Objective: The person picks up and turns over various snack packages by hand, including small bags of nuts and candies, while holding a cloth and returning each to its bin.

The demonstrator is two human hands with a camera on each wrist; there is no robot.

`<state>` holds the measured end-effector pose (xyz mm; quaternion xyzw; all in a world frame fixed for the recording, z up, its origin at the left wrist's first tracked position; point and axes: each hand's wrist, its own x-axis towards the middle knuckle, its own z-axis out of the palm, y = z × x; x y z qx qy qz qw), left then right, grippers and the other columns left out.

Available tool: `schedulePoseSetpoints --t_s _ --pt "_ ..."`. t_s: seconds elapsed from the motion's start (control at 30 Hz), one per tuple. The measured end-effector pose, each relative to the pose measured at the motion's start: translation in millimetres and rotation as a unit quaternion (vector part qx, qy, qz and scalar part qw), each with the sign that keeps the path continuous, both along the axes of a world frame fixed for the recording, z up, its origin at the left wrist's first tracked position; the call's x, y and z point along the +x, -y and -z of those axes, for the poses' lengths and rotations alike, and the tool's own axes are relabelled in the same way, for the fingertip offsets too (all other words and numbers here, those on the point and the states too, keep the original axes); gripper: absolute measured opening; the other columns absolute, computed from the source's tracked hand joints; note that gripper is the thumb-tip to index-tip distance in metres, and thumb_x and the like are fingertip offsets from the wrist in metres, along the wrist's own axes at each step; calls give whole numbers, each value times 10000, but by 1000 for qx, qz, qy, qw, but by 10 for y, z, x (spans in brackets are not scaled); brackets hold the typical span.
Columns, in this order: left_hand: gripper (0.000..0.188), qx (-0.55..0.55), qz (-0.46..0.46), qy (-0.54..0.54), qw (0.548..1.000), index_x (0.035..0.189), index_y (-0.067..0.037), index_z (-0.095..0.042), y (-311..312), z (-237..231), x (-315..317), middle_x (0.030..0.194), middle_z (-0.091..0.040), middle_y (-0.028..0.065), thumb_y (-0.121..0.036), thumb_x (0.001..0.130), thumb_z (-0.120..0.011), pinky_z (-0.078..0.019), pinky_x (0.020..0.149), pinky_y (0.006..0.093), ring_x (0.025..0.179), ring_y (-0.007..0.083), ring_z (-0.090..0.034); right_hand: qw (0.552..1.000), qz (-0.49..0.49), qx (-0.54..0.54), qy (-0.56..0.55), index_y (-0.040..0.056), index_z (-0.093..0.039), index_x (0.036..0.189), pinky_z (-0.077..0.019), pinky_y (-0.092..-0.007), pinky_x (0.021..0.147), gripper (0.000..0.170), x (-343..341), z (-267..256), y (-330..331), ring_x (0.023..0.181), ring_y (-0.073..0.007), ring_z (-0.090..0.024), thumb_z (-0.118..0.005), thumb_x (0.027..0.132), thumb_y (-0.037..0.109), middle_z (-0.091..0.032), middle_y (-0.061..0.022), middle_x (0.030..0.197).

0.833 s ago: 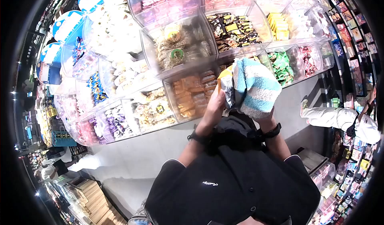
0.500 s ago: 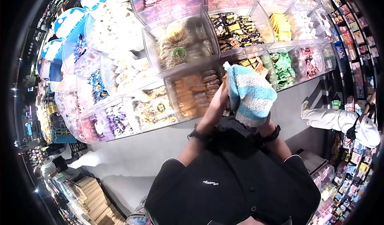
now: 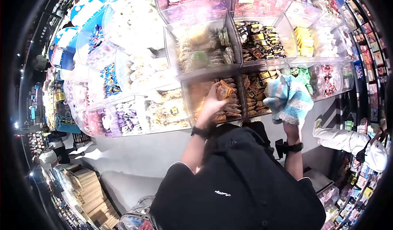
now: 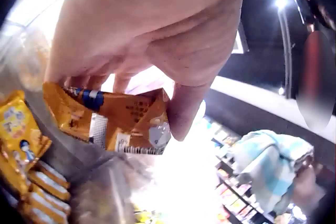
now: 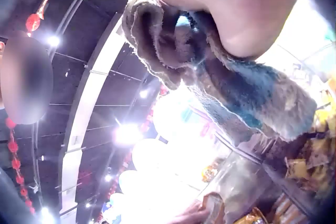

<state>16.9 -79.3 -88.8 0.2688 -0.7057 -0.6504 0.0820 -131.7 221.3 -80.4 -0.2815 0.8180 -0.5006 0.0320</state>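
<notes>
My left hand (image 3: 209, 107) pinches an orange snack packet (image 3: 225, 90) between thumb and fingers, over the bin of orange packets (image 3: 229, 114). Up close in the left wrist view, the packet (image 4: 113, 121) shows a barcode and printed text, with the thumb at its right end. A blue and white striped towel (image 3: 290, 97) is bunched in my right hand (image 5: 236, 11), farther right at the front of the bins. In the head view the towel covers most of that hand; the right wrist view has its folds hanging below the palm.
Clear-walled bins of wrapped sweets spread out ahead, among them black and yellow packets (image 3: 260, 38), green packets (image 3: 303, 79) and purple sweets (image 3: 126, 117). Clear dividers (image 3: 241, 93) separate them. A person in white trousers (image 3: 337, 138) is at the right; a wooden crate (image 3: 88, 191) stands lower left.
My hands were together, the towel against the packet. Now they are apart: the left has carried the packet left over the bin, and the right has taken the towel right.
</notes>
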Motion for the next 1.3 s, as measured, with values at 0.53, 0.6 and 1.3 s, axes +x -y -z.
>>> schedulePoseSetpoints --t_s 0.53,0.6,1.3 --pt "367 -327 -161 44 930 1074 4 -588 1489 169 -576 1048 -616 205 -215 795 -680 -454 855 369 994 316 -582 981 135 -79 117 -5 -595 982 -464 -302 802 292 293 96 -577 862 -170 -589 -649 696 21 -630 -77 920" --pt "469 -413 -109 161 890 1105 18 -562 1677 241 -645 1128 -580 251 -277 770 -705 -439 892 406 1077 360 -546 999 25 9 -42 4 -542 1066 -473 -308 803 358 259 88 -693 868 -178 -599 -640 723 3 -609 -64 972" --pt "284 252 -140 -236 928 1124 -74 -531 404 -797 -394 1130 -534 106 -66 842 -559 -508 750 269 924 182 -588 967 102 -167 160 27 -459 1223 -462 -358 867 501 459 261 -527 1017 -235 -563 -606 804 258 -553 -89 1125"
